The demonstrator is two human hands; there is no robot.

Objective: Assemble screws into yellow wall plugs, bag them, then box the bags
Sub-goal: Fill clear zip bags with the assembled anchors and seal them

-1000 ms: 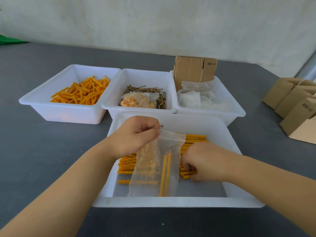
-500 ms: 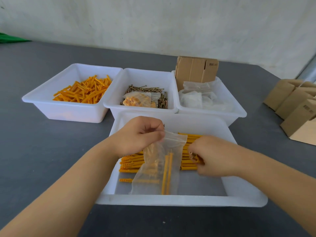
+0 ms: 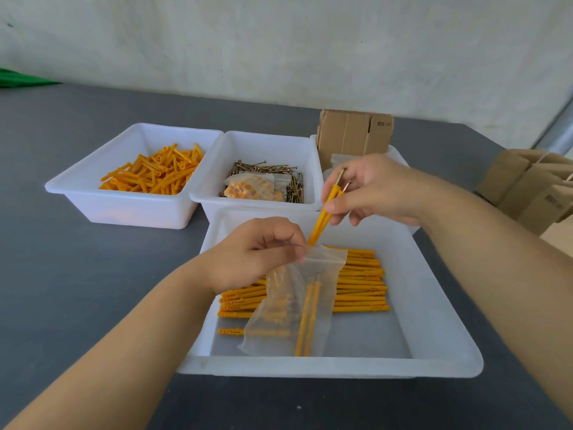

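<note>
A pale, mottled wall (image 3: pixel 279 41) runs behind a dark grey table (image 3: pixel 77 290) that reaches past both hands on every side. Four white tubs stand on it. The biggest tub (image 3: pixel 434 321) lies right under the hands and holds a row of yellow plugs with screws in them (image 3: pixel 362 287), lying flat just below the right hand. Beyond the left hand, the far-left tub (image 3: pixel 93 200) holds a loose heap of bare plugs (image 3: pixel 155 172); straight ahead, between the hands and the wall, the middle tub (image 3: pixel 263 144) holds a heap of screws (image 3: pixel 263 167) with one filled bag (image 3: pixel 251 187) on top. The fourth tub (image 3: pixel 313 139) is mostly hidden behind the right hand, with flat cardboard (image 3: pixel 353 131) standing in it. Well off to the right of the right arm sit several brown boxes (image 3: pixel 527 181); their number cannot be told.

The left hand (image 3: pixel 257 252) pinches the mouth of a clear bag (image 3: pixel 294 305) with curled fingers; two plugs lie inside it. The right hand (image 3: pixel 375 190) pinches a small bundle of plugs (image 3: pixel 324 215), at least two, tips pointing down at the bag's opening beside the left fingertips.
</note>
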